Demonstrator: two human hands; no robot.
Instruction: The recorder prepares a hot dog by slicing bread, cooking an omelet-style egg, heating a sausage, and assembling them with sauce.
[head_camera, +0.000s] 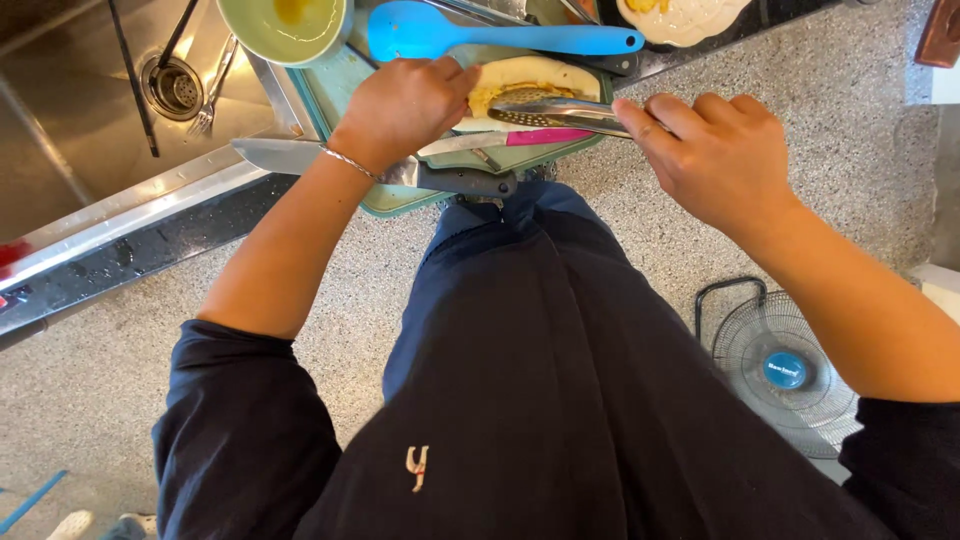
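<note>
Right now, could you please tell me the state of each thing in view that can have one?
Left hand: resting on the folded flatbread.
Right hand: gripping metal tongs, shut over the flatbread.
Blue spatula: lying unused.
Large knife: lying flat across the green cutting board.
Green bowl: nearly empty, yellow residue.
Floor fan: blades not visibly spinning.

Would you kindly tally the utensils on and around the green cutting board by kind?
Metal tongs, held by the right hand: 1
Blue spatula: 1
Knives, one large and one pink-handled: 2
Fork in the sink: 1
Total: 5
The left hand rests on the flat food.
</note>
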